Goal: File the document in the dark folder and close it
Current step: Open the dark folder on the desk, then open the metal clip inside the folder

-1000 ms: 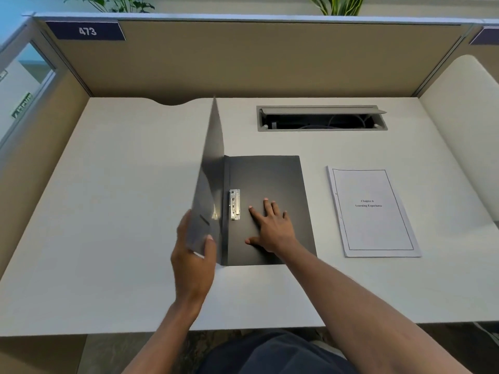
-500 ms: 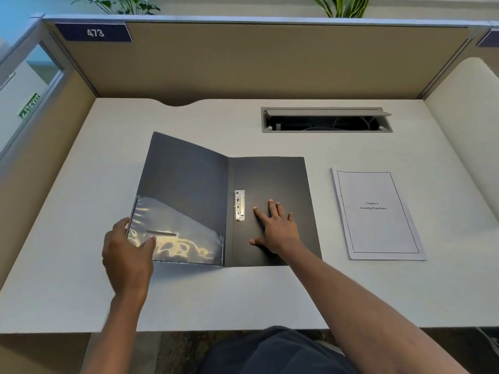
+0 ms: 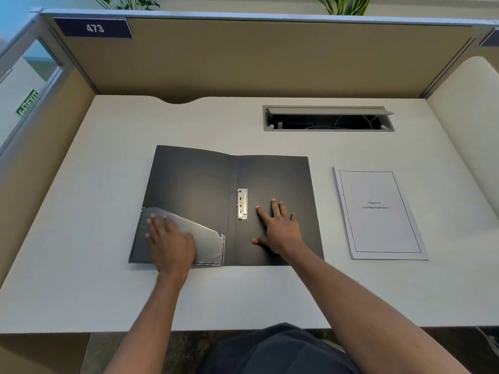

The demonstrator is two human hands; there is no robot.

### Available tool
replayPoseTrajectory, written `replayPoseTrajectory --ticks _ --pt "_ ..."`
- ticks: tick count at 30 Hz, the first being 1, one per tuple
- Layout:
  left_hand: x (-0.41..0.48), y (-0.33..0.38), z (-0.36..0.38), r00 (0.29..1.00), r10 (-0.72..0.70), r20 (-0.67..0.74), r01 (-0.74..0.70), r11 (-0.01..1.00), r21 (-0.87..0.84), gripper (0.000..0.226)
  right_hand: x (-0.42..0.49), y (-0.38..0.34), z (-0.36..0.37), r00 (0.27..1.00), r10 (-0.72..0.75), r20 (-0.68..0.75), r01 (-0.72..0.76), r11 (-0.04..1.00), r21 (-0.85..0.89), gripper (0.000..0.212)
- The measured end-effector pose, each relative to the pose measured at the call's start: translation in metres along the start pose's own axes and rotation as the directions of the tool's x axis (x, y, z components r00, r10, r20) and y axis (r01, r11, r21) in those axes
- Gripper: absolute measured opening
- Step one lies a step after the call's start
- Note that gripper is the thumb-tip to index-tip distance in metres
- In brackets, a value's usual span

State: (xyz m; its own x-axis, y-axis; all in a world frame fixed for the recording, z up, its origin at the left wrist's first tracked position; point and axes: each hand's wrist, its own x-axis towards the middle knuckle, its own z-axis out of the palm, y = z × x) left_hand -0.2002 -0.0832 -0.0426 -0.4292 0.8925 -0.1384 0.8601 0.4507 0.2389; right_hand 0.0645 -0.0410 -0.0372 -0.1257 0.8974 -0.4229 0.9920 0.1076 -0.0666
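The dark folder (image 3: 275, 174) lies fully open and flat in the middle of the desk. A metal clip (image 3: 242, 203) sits beside its spine, and a clear plastic pocket (image 3: 208, 238) covers the lower part of the left cover. My left hand (image 3: 170, 241) presses flat on that pocket with fingers spread. My right hand (image 3: 279, 228) rests flat on the right inside panel, just right of the clip. The document (image 3: 379, 214), a white stack with a printed title page, lies on the desk to the right of the folder, untouched.
A recessed cable tray (image 3: 328, 118) with its lid raised is set in the desk (image 3: 81, 265) behind the folder. Tan partition walls enclose the desk at the back and left; a cream panel (image 3: 467, 125) stands on the right.
The left cover swung from upright down to flat on the desk. My left hand let go of its edge and now presses on the pocket. My right hand stayed put.
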Motion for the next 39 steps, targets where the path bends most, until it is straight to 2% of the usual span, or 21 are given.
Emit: replayPoseTrajectory --ticks 4,8,16,20,22,25,27,29,31,39 --pt "-0.004 0.034 0.007 0.985 0.167 0.048 -0.170 0.984 0.061 0.062 0.000 0.000 0.000 1.000 0.002 -0.004 -0.002 1.000 0.008 0.101" --pt "-0.003 0.073 0.008 0.946 0.282 0.162 -0.297 0.952 0.076 0.073 0.000 0.000 0.001 1.000 0.003 -0.001 -0.003 1.000 0.015 0.101" --pt "0.006 0.124 0.009 0.911 0.183 0.369 -0.227 0.971 0.078 0.108 0.001 -0.001 -0.002 1.000 0.002 0.001 -0.002 0.999 0.038 0.101" --pt "0.007 0.131 0.012 0.905 0.143 0.400 -0.196 0.976 0.094 0.118 0.004 0.001 -0.009 0.999 -0.014 0.049 0.014 1.000 0.015 0.101" --pt "0.007 0.132 0.013 0.907 0.137 0.399 -0.191 0.977 0.099 0.119 0.007 0.001 -0.017 0.998 -0.019 0.061 0.017 0.999 0.030 0.092" --pt "0.007 0.131 0.015 0.911 0.135 0.389 -0.185 0.978 0.093 0.119 0.013 -0.003 -0.031 1.000 0.015 -0.007 -0.013 0.983 0.181 0.075" --pt "0.006 0.129 0.017 0.917 0.142 0.373 -0.185 0.979 0.081 0.118 0.019 -0.010 -0.036 0.996 0.057 -0.069 -0.033 0.950 0.310 0.072" --pt "0.005 0.129 0.018 0.920 0.144 0.365 -0.183 0.980 0.073 0.118 0.027 -0.018 -0.038 0.991 0.093 -0.095 -0.049 0.921 0.387 0.075" --pt "0.005 0.129 0.019 0.919 0.141 0.367 -0.181 0.981 0.076 0.118 0.033 -0.025 -0.038 0.989 0.117 -0.091 -0.073 0.916 0.394 0.083" --pt "0.007 0.131 0.021 0.917 0.133 0.377 -0.169 0.984 0.063 0.121 0.042 -0.033 -0.032 0.986 0.127 -0.105 -0.098 0.964 0.249 0.106"
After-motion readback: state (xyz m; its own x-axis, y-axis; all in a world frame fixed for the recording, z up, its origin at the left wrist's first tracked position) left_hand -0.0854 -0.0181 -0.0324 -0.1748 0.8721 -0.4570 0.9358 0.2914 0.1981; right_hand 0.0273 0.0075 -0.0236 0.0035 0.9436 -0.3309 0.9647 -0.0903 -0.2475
